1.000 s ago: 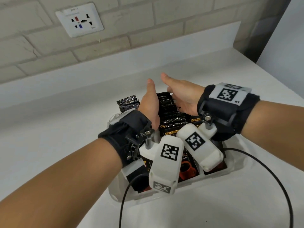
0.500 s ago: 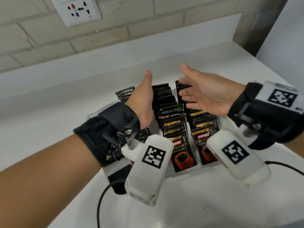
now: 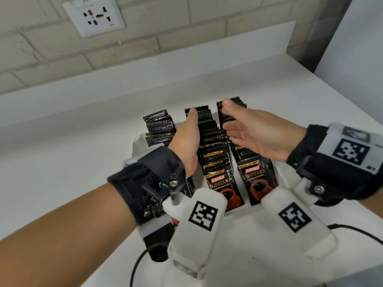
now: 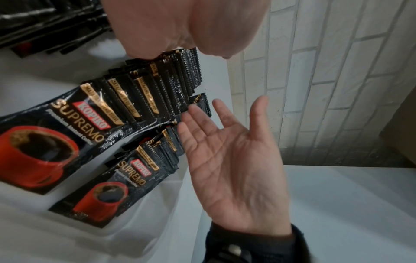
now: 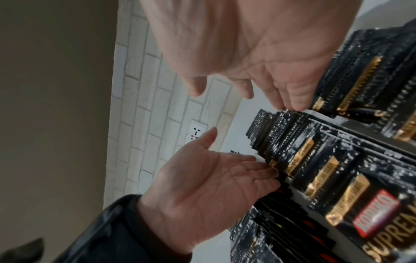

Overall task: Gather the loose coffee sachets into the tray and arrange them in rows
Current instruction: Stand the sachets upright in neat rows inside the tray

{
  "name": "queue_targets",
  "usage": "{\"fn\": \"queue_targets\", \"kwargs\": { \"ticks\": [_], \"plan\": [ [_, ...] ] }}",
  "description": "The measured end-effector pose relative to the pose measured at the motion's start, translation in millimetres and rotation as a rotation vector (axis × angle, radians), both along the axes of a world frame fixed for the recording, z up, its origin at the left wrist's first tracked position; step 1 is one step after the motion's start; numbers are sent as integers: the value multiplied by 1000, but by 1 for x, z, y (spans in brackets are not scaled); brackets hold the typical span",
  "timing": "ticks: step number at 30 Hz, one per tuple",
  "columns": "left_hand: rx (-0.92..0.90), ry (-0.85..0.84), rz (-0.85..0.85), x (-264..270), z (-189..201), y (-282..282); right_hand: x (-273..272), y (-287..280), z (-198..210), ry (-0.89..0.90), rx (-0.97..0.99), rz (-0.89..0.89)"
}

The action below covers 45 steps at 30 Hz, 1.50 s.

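While both flat, empty hands flank them, black Kopiko sachets (image 3: pixel 222 181) stand in three tray (image 3: pixel 286 175) rows.

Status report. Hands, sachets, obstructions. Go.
Left hand open, flat against the middle row. Right hand open over the right row. Three rows standing in the tray. Nothing in the way.

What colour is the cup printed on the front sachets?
Red, on the black foil coffee sachets; clearest in the left wrist view.
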State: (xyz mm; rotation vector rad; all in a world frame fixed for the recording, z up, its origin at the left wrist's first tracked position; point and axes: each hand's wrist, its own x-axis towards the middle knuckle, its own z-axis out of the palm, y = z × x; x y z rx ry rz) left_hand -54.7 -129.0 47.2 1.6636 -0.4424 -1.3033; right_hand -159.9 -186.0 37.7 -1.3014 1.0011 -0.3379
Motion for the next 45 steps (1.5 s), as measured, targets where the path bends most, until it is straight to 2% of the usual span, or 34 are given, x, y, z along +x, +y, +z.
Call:
{"fn": "queue_targets", "kwargs": {
  "ticks": [12, 17, 21, 25, 27, 34, 40, 42, 45],
  "plan": [
    [-61, 82, 24, 1, -17, -4, 8, 7, -18, -10, -81, 64],
    [-64, 111, 14, 2, -26, -9, 11, 5, -26, -45, -46, 9],
    [-67, 50, -24, 1, -31, -10, 15, 4, -36, -93, -8, -17],
    [-63, 187, 23, 2, -33, -12, 20, 3, -40, -112, 33, -18],
    [-67, 202, 15, 0, -33, -11, 23, 2, -43, -105, 38, -16],
    [-115, 123, -72, 4, -33, -9, 21, 0, -47, -146, 83, -33],
    [-132, -117, -167, 14, -8, 0, -2, 5, -16, -23, -141, 94],
    [-216, -197, -187, 23, 9, 7, -17, 9, -1, 31, -226, 197],
    [-408, -352, -270, 46, 37, 28, -29, 18, 15, 218, -338, 487]
  ]
}}
